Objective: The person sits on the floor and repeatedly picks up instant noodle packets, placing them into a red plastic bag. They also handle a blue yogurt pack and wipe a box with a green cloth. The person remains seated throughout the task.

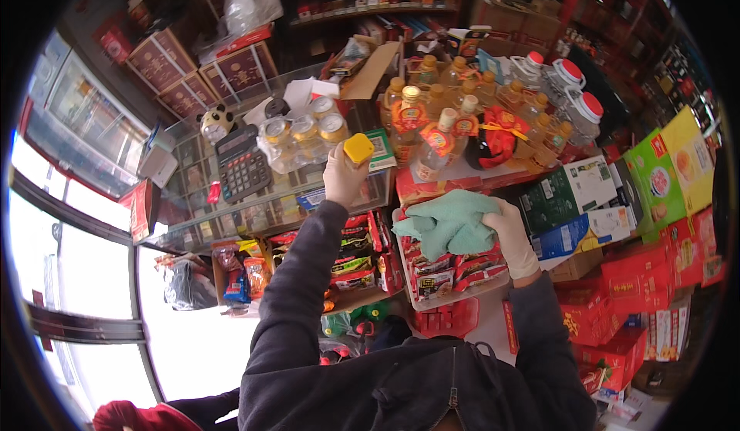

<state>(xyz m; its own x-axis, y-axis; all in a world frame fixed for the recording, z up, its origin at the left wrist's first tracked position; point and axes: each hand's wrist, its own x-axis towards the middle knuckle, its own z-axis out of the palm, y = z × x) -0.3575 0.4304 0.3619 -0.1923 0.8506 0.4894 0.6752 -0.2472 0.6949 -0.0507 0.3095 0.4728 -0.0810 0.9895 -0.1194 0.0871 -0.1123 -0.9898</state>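
Note:
My left hand (342, 178), in a pale glove, grips a small item with a yellow octagonal top (359, 148) above the front edge of a glass counter (191, 159). The rest of that item is hidden by my fingers. A shrink-wrapped pack of cans (303, 133) stands just behind it, with a green card bearing a printed code (380, 149) to its right. My right hand (513, 237), also gloved, holds a crumpled mint-green cloth (451, 223) over a white plastic bin (416, 298) of red snack packets (433, 283).
Bottles with orange caps (436, 95) and large red-capped jugs (584, 116) crowd the counter at right. A calculator (240, 165) and a panda figure (217, 123) sit at left. Red gift boxes (639, 280) are stacked at right. A person's red sleeve (144, 416) shows bottom left.

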